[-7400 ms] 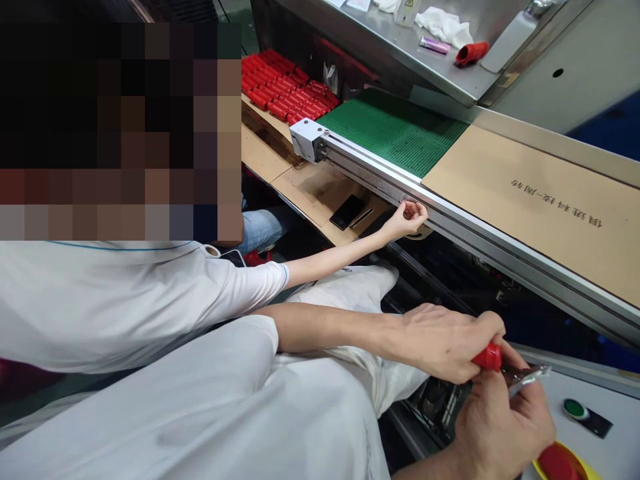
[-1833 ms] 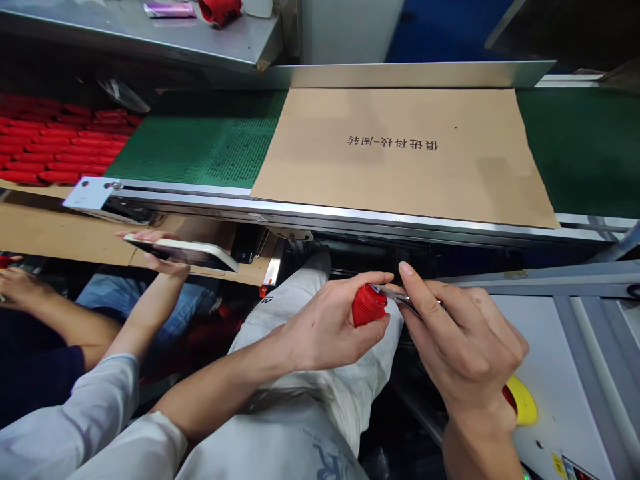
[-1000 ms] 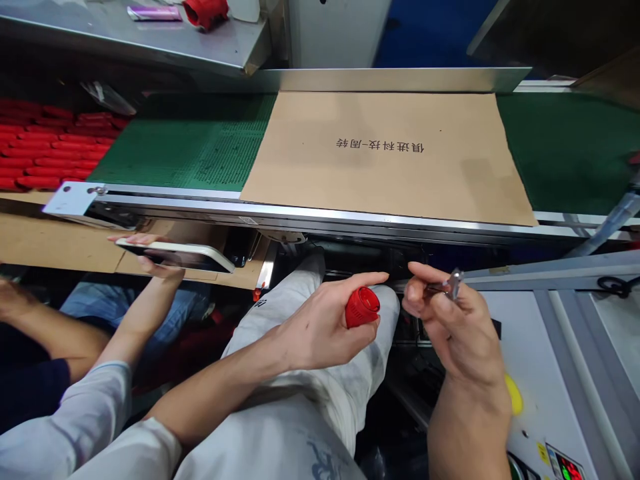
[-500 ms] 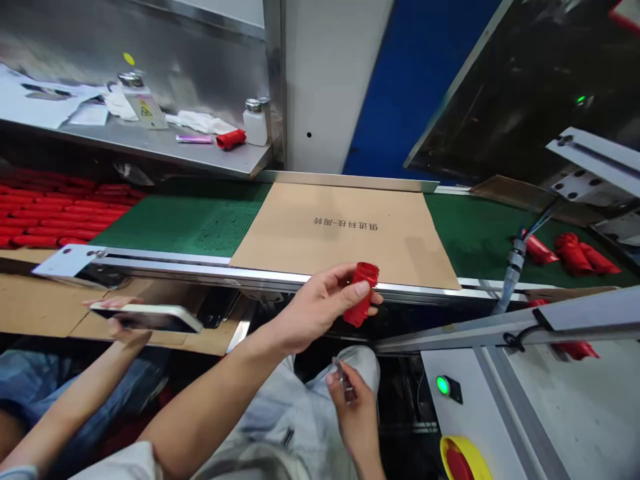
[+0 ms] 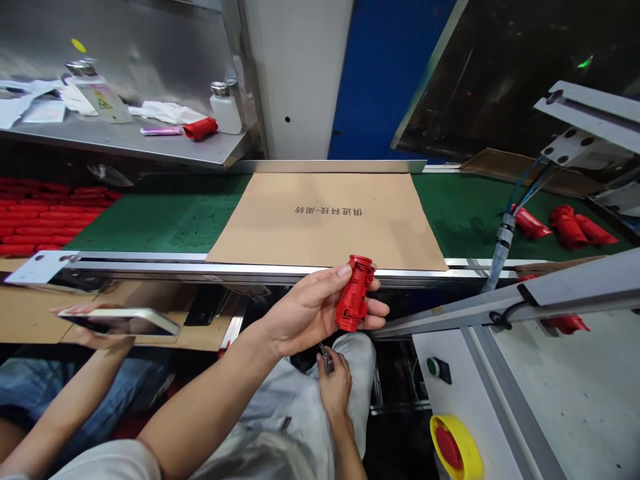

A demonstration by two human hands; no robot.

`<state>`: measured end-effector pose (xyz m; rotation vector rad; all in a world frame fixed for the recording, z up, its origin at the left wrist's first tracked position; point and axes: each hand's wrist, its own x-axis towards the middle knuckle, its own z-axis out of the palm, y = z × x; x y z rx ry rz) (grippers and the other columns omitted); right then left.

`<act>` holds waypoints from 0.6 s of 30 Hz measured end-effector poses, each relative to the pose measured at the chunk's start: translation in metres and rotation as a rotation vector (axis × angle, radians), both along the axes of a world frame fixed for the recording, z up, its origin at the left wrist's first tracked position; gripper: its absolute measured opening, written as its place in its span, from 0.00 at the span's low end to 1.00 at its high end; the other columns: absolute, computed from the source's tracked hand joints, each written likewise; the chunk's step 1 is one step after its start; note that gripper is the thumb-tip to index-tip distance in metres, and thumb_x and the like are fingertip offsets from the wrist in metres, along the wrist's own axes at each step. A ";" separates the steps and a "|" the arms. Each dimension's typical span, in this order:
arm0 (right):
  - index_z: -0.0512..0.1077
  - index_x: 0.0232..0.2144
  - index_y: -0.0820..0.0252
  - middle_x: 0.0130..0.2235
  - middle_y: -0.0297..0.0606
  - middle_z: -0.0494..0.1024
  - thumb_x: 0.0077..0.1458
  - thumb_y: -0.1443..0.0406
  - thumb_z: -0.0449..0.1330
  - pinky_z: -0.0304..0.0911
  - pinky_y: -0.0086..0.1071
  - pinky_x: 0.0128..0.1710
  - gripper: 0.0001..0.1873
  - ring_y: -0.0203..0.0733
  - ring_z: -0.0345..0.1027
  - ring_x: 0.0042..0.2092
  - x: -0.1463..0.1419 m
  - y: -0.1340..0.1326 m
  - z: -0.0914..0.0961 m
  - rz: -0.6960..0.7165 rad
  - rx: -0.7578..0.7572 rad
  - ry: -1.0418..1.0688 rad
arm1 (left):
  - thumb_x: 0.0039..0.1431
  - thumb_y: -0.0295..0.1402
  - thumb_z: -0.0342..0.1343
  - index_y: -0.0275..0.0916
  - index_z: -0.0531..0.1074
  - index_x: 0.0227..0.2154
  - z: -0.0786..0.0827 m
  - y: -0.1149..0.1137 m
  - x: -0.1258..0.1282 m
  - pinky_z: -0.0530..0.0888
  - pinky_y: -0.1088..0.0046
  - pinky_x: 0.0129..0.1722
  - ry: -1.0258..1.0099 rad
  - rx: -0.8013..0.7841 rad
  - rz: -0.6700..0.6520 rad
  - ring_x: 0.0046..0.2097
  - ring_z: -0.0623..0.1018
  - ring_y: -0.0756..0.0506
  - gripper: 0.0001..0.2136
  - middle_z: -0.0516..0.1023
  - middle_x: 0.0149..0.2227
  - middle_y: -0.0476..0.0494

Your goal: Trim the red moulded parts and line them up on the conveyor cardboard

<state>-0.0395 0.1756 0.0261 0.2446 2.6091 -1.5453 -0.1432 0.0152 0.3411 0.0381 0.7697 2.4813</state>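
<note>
so, the left hand is holding the red part up, its thumb pressing the left side and its fingers curling behind to the right, opening only as wide as the part. the red part is standing nearly upright, its top leaning slightly right, and is overlapping the near edge of the cardboard sheet in view. nearer and lower, the right hand is hanging over the white-clad thigh, its fingers closing around the small metallic tool; whether it is resting there, i cannot tell.

farther off, the cardboard sheet is lying across the green belt. some loose red pieces are lying on the belt at the far right, and rows of red pieces are filling the left. at the near left, another person's hand is holding a phone. at the near right, a red button is sitting inside a yellow ring.
</note>
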 end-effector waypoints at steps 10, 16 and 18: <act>0.83 0.51 0.52 0.44 0.40 0.85 0.68 0.55 0.60 0.69 0.37 0.48 0.17 0.49 0.80 0.48 -0.011 -0.019 -0.014 0.182 0.249 -0.025 | 0.77 0.42 0.54 0.32 0.78 0.57 0.009 -0.003 0.005 0.86 0.65 0.48 0.047 0.015 -0.029 0.44 0.90 0.39 0.19 0.89 0.43 0.31; 0.82 0.53 0.51 0.48 0.40 0.85 0.68 0.58 0.60 0.67 0.36 0.50 0.16 0.49 0.79 0.51 -0.008 -0.018 -0.011 0.224 0.310 -0.054 | 0.76 0.42 0.55 0.32 0.79 0.58 0.014 -0.008 0.006 0.87 0.67 0.47 0.045 0.039 -0.043 0.43 0.91 0.39 0.20 0.90 0.43 0.32; 0.81 0.53 0.51 0.47 0.39 0.85 0.69 0.58 0.60 0.67 0.36 0.49 0.16 0.49 0.79 0.50 -0.008 -0.019 -0.011 0.236 0.320 -0.057 | 0.77 0.42 0.54 0.33 0.78 0.59 0.014 -0.007 0.008 0.87 0.66 0.47 0.032 0.063 -0.048 0.43 0.90 0.40 0.20 0.89 0.43 0.33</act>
